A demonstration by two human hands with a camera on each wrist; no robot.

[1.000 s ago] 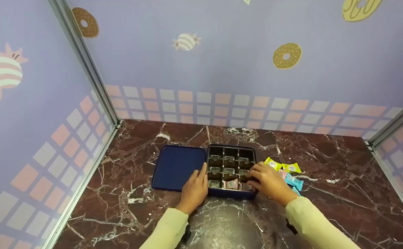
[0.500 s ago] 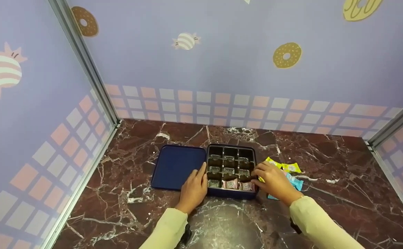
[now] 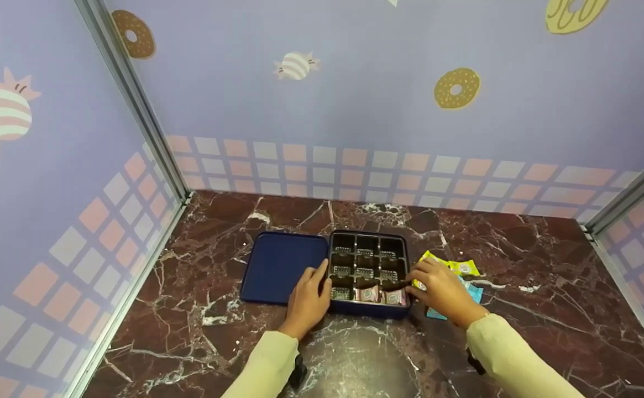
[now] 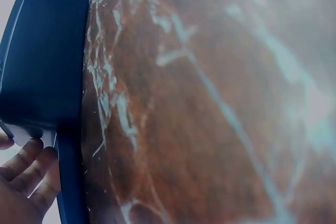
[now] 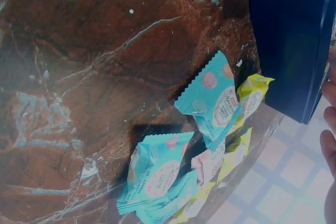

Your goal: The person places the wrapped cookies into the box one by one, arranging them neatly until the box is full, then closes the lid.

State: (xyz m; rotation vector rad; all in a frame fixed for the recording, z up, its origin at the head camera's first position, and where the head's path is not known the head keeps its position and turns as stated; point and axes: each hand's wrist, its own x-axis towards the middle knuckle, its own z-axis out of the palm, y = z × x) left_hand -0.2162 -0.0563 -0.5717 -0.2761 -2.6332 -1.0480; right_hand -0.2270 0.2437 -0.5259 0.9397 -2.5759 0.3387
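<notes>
A dark blue box point(image 3: 370, 310) holds a black tray with several square compartments point(image 3: 366, 273). Two pink wrapped sweets point(image 3: 393, 297) sit in its near row, in the middle and right compartments. My left hand point(image 3: 308, 298) rests along the box's left wall with fingers extended; the left wrist view shows its fingertips at the box's lower side. At the right rim is my right hand point(image 3: 440, 290), fingers loosely bent, with nothing seen between them. Beneath and beside it lie wrapped sweets: yellow point(image 3: 464, 268), blue point(image 5: 215, 103) and pink point(image 5: 209, 162).
The blue lid point(image 3: 284, 268) lies flat against the box's left side. All stands on a dark red marbled table point(image 3: 216, 331). Patterned lilac walls point(image 3: 355, 110) close off the back and both sides.
My right hand has drawn back to the right, from over the near right compartment to the box's rim. The pink sweet there is now uncovered. My left hand stays put.
</notes>
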